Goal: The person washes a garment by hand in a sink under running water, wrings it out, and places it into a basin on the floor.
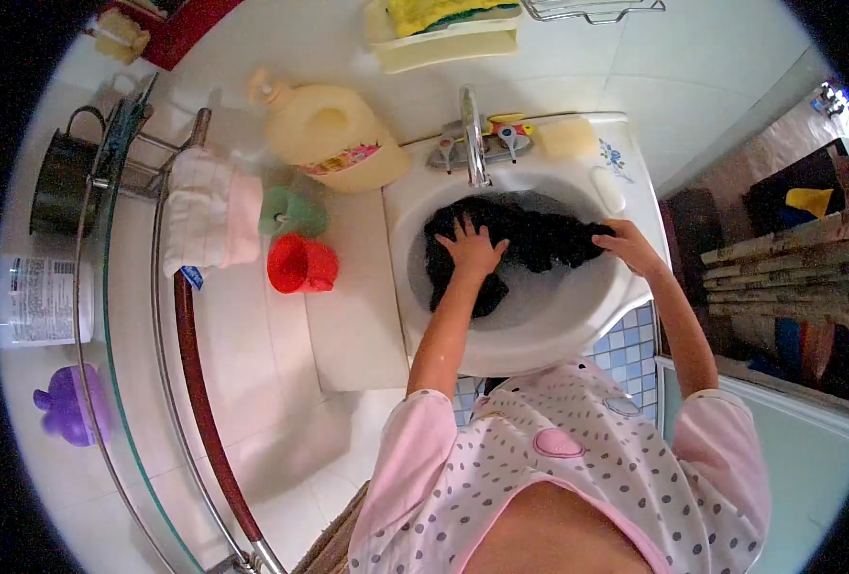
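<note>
A white sink (514,356) holds cloudy water and a wet black cloth (549,237). My left hand (473,251) lies on the cloth's left part with its fingers spread. At the basin's right side, my right hand (625,245) pinches the end of the cloth between thumb and fingers. Between the two hands the cloth stretches across the water, and part of it hangs down into the water below my left hand. The faucet (475,143) stands behind the basin, its spout above the cloth.
On the left are a large yellowish jug (333,136), a red cup (302,264), a green container (293,211) and a towel (209,212) on a rail. A soap bar (608,189) sits on the sink's right rim. A striped curtain (793,263) hangs at the right.
</note>
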Demonstrator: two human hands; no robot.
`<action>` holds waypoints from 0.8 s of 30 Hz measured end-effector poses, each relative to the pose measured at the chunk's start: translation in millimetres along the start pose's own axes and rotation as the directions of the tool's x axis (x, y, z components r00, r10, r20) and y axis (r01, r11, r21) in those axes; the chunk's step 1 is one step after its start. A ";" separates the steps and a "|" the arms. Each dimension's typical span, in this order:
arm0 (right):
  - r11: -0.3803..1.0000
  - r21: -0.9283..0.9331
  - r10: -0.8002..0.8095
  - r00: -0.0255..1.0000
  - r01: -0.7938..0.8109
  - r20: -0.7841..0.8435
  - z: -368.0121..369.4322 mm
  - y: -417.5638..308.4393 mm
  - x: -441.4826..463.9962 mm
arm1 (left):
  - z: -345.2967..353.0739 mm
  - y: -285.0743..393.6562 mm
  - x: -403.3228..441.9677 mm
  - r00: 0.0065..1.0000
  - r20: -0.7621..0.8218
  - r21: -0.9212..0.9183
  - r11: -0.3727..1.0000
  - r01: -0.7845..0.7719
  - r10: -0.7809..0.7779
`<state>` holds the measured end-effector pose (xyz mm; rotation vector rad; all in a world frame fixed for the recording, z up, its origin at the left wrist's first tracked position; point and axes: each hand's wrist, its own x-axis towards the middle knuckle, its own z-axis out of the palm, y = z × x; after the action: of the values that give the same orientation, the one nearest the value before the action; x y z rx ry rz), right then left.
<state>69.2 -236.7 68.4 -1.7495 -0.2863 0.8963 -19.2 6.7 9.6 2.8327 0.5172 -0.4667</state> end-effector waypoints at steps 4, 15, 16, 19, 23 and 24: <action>0.975 0.206 0.075 0.996 -0.084 0.053 27.4 -6.3 -15.5 | 17.9 25.2 -11.9 0.824 -0.410 0.211 0.920 -0.331 0.390; 0.495 -0.825 0.119 0.919 0.272 0.375 55.7 50.5 27.6 | 26.9 -9.3 -4.2 0.904 -0.054 0.135 0.900 -0.414 0.424; 0.499 -0.823 0.124 0.918 0.270 0.376 52.0 45.5 24.9 | 25.5 -17.8 -2.6 0.928 -0.008 0.186 0.912 -0.365 0.373; 0.429 -0.814 0.229 0.825 0.390 0.516 39.1 35.3 21.0 | 8.9 -39.3 -6.4 0.930 -0.082 0.076 0.933 -0.352 0.358; 0.386 -0.920 -0.107 0.994 0.065 0.026 38.1 41.3 26.5 | -8.1 -25.4 -8.5 0.954 0.030 0.148 0.942 -0.300 0.299; 0.448 -0.889 -0.378 0.921 0.091 -0.096 40.5 37.3 26.2 | -17.4 -13.2 -15.6 0.964 0.065 0.185 0.946 -0.265 0.257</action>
<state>50.5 -206.2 19.0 -2.6716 -0.9134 0.2156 -33.3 18.7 29.0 3.0077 0.0877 -0.5452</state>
